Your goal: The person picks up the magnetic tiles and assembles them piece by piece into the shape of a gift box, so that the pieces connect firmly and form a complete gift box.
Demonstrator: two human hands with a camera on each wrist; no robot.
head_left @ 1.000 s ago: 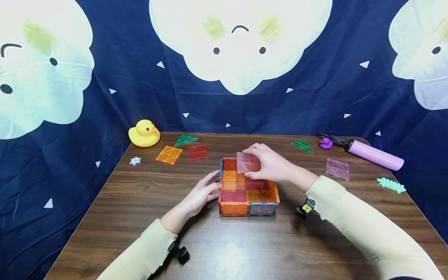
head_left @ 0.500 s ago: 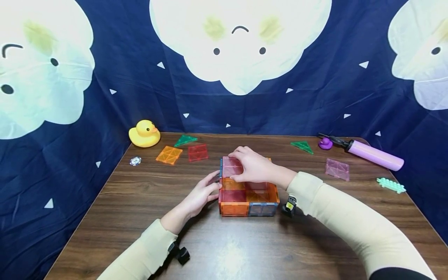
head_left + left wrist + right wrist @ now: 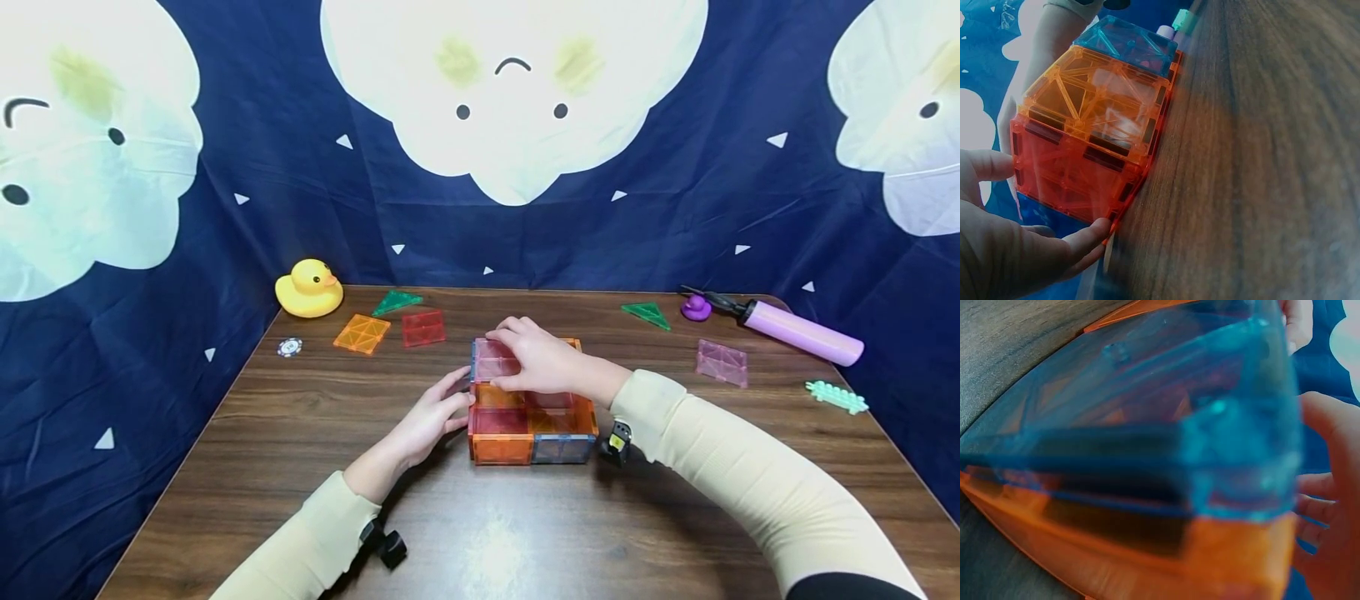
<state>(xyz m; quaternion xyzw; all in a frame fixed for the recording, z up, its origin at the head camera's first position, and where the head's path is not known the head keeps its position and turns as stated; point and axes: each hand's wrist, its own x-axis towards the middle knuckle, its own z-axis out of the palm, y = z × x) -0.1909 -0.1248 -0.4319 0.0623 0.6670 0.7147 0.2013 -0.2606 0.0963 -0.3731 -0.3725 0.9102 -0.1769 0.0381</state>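
Observation:
A low box of translucent magnetic tiles [image 3: 525,433], orange, red and blue, stands mid-table. My right hand [image 3: 517,360] lies over its far left corner and holds a pink square tile [image 3: 492,363] flat on top, fingers over the far edge, thumb at the near edge. Straight fingers of my left hand [image 3: 456,400] touch the box's left wall. In the left wrist view the orange wall [image 3: 1085,144] is close, with fingertips [image 3: 1088,240] against its lower edge. A blue tile [image 3: 1147,425] fills the right wrist view, and beside it are my fingers [image 3: 1329,456].
At the back left lie a yellow duck [image 3: 309,286], a poker chip [image 3: 289,346], an orange tile [image 3: 362,332], a red tile [image 3: 423,327] and a green triangle [image 3: 397,300]. At the right are a green triangle [image 3: 647,313], purple duck [image 3: 696,307], purple pump [image 3: 798,332], pink tile [image 3: 722,362] and mint piece [image 3: 836,397].
My right hand has carried the pink tile left and down from above the box onto its far left top corner. The left hand has stayed against the left wall.

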